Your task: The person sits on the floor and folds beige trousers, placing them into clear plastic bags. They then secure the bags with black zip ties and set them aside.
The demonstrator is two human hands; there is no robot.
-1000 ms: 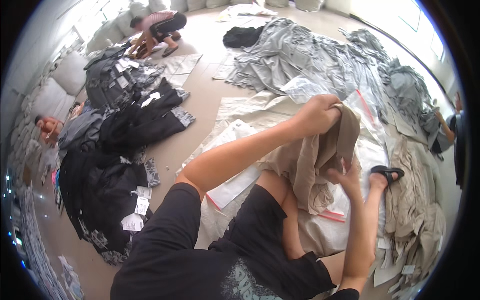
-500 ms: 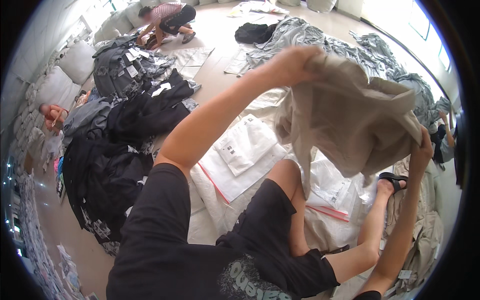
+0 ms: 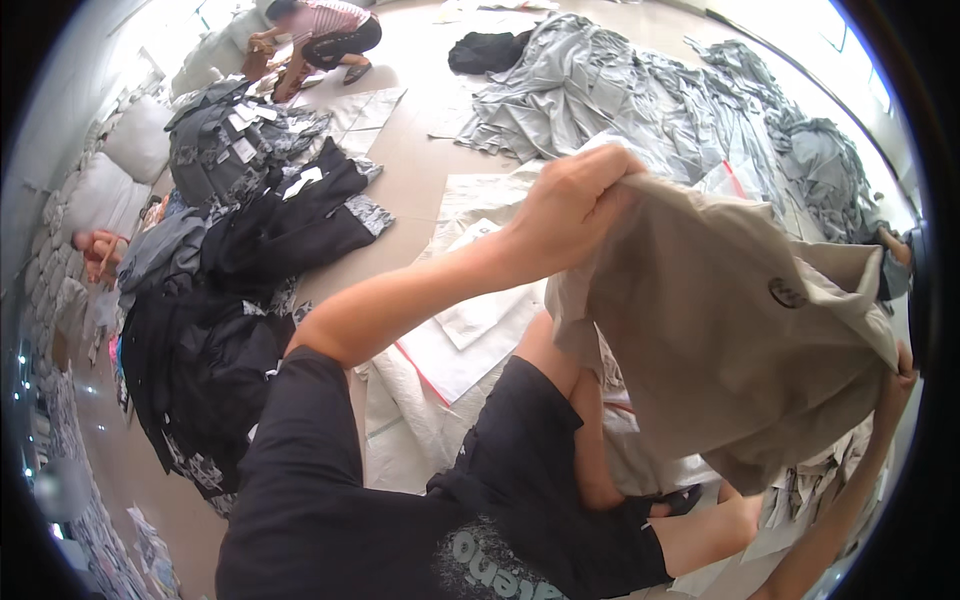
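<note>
While gripping the garment (image 3: 730,330) between closed left hand (image 3: 590,195) and closed right hand (image 3: 905,367), pull evenly outward to flatten it, clear of the leg (image 3: 592,460).

On the left, a near heap of black garments (image 3: 185,375) lies on the pale floor (image 3: 410,185); just beyond it sits black clothing (image 3: 275,235) with grey patterned trim (image 3: 369,215), and farther off a dark grey pile (image 3: 200,145) with white tags (image 3: 243,150). White sacks (image 3: 140,138) stand along the left wall (image 3: 48,130). At the far left crouches a person (image 3: 345,45) in a striped top (image 3: 328,18). Light grey garments (image 3: 600,90) spread across the far middle and right, a black bundle (image 3: 483,53) beside their left end
</note>
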